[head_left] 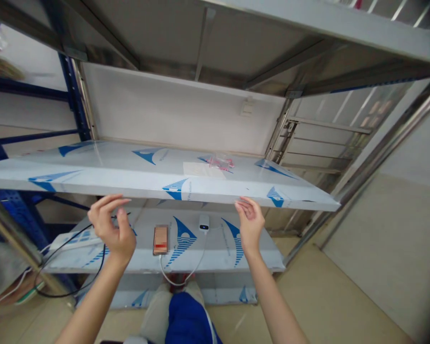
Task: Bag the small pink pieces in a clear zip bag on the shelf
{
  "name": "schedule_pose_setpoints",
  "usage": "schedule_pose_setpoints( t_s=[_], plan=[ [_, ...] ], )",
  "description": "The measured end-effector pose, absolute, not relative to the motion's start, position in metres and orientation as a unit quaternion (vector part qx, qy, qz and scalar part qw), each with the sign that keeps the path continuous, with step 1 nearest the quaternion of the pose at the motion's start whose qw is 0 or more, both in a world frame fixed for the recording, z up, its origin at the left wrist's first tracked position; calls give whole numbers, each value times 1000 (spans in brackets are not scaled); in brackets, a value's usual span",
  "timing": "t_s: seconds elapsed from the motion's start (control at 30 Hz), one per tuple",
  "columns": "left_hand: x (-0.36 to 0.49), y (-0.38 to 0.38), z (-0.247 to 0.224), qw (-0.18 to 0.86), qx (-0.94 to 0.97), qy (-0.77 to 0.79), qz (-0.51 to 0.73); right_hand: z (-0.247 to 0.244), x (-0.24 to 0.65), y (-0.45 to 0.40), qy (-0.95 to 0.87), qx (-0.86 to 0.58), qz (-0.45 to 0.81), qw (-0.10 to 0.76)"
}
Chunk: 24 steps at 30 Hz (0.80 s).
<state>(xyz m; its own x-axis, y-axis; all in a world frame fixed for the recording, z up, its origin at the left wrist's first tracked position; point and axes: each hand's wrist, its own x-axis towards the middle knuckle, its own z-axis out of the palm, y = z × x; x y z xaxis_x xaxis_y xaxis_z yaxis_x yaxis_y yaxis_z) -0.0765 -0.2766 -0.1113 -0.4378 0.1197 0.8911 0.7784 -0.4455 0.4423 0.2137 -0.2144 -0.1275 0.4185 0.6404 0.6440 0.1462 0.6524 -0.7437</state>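
Observation:
Just below the front edge of the middle shelf [111, 177], my left hand [113, 230] is raised with fingers bent and the thumb apart from them. Nothing shows between them. My right hand [251, 223] is up near the same edge further right, its fingers loosely curled and holding nothing visible. Whether either hand touches the edge is unclear. The shelf is metal, wrapped in film with blue triangle prints. On the lower shelf [215, 255], between my hands, lie a phone [161, 239] and a small white power bank [204, 222], with a white cable [198, 267] looping between them.
A clear plastic bag [220, 163] with pink print and a pale sheet [197, 169] lie on the middle shelf. A white power strip [73, 240] and black cable [103, 258] are at left. An upper shelf [172, 38] hangs overhead; blue rack posts [73, 95] stand left.

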Motion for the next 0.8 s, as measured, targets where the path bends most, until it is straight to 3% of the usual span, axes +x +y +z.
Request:
schedule_pose_setpoints(
  t_s=[0.2, 0.33, 0.43, 0.57, 0.8],
  plan=[
    [-43, -327, -256, 50, -570, -587, -572, -255, 196, -245, -434, -483, 247, 719],
    [-2, -381, -373, -82, -613, -659, -428, -373, 168, -291, -475, -540, 318, 617],
    [18, -416, -430, -184, -644, -692, -270, -444, 152, -334, -551, -560, 313, 534],
    [21, -430, -437, -238, -687, -659, -193, -480, 149, -368, -651, -566, 240, 445],
    [15, -423, -411, -252, -687, -659, -172, -473, 159, -367, -688, -642, 165, 296]
  ],
)
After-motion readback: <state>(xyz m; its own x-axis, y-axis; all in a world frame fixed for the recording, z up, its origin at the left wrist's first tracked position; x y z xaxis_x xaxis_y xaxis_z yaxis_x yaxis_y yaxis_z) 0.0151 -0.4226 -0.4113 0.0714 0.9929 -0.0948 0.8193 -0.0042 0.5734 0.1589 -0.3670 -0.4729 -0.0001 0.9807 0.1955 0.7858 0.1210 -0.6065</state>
